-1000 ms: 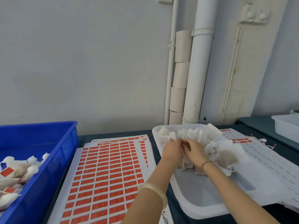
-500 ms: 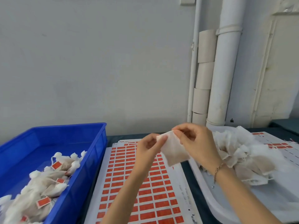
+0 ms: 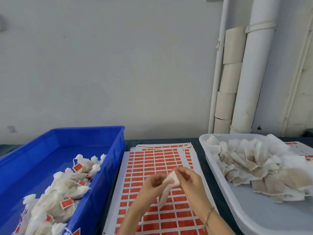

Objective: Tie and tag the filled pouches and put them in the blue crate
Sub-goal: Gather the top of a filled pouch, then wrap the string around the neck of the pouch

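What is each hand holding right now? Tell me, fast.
Left hand: closed, pinching the top of a pouch.
Right hand: closed, pinching the top of the same pouch.

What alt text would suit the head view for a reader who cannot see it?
The left hand and right hand hold one white pouch by its top above sheets of red tags. A blue crate of tagged pouches sits to the left, a white tray of untagged pouches to the right.
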`<state>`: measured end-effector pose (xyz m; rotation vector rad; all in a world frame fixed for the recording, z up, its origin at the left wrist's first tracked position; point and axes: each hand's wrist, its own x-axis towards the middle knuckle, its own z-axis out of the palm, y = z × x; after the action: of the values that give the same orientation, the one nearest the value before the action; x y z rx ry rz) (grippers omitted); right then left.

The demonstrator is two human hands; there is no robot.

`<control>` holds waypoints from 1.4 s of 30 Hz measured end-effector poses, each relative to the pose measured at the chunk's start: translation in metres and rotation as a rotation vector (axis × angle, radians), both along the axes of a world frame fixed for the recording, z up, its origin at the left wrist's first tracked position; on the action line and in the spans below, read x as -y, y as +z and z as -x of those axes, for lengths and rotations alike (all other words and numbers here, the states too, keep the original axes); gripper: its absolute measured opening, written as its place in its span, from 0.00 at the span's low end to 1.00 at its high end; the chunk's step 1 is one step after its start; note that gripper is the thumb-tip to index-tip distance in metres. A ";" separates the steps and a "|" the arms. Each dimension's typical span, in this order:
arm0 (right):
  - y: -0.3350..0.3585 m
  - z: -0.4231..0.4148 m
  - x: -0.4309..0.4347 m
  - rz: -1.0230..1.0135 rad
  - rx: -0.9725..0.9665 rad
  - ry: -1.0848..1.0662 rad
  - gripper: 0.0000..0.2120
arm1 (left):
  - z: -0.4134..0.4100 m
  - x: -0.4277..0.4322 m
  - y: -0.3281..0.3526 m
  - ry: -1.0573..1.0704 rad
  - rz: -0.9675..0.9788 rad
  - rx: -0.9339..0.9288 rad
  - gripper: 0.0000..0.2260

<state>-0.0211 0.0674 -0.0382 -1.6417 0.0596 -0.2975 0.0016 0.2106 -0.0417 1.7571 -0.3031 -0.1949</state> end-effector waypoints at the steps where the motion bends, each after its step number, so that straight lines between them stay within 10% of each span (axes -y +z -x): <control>1: -0.006 -0.001 0.001 -0.002 -0.008 -0.012 0.04 | 0.001 -0.001 -0.007 0.054 -0.033 0.025 0.05; 11: -0.038 -0.006 0.017 -0.072 -0.166 0.071 0.20 | 0.001 0.010 -0.032 0.344 0.125 0.127 0.06; 29: -0.053 0.004 0.014 0.283 0.054 -0.079 0.02 | 0.009 0.010 -0.039 0.303 0.071 0.244 0.12; 42: -0.049 0.014 0.006 0.534 0.389 -0.219 0.08 | 0.017 0.015 -0.027 0.084 0.172 0.251 0.12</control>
<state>-0.0351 0.0616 -0.0875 -2.0771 -0.1485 -0.8523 -0.0155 0.1959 -0.0692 1.6207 -0.4146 0.1111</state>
